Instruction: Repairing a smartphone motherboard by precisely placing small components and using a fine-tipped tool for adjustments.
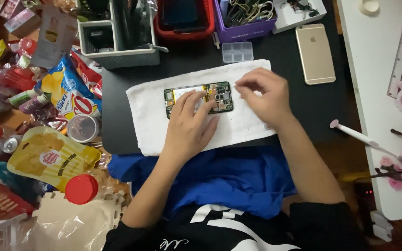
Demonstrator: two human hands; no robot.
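Our left hand lies flat, steadying the opened phone on the white towel — our right hand pinches fingertips beside it, contents unclear — fine disassembly, wanting a delicate touch next.

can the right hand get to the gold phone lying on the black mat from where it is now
Probably yes. The right hand hovers over the white towel, pinched beside the opened phone. The gold phone lies face down just beyond it on the black mat, with nothing between them.
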